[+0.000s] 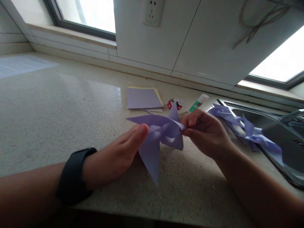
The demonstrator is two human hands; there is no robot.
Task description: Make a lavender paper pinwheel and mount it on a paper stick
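Pinwheel (158, 134), lilac paper, is held between both hands just above the counter (59, 104), near its front edge. Four blades curl toward the centre; one long blade points down toward the counter edge.

Right hand (206, 133): thumb and forefinger pinched on the folded tips at the pinwheel's centre. Left hand (116, 155): fingers nearly straight, tips pressed against the left side of the hub, not clenched. Black watch (74, 174) on the left wrist.

Risks, as judged:
- If the right pinch slackens, the curled tips likely spring apart, since paper holds tension.
- Too hard a pinch would crease the blades.
- The left fingertips only press; a slip lets the hub twist.

Behind: glue stick (198, 103), a small red item (174, 104) (too small to identify), and a paper stack (143, 98). Right: finished pinwheels (247, 131) lie on the sink (285, 148) rim; an elbow swing could knock them in.
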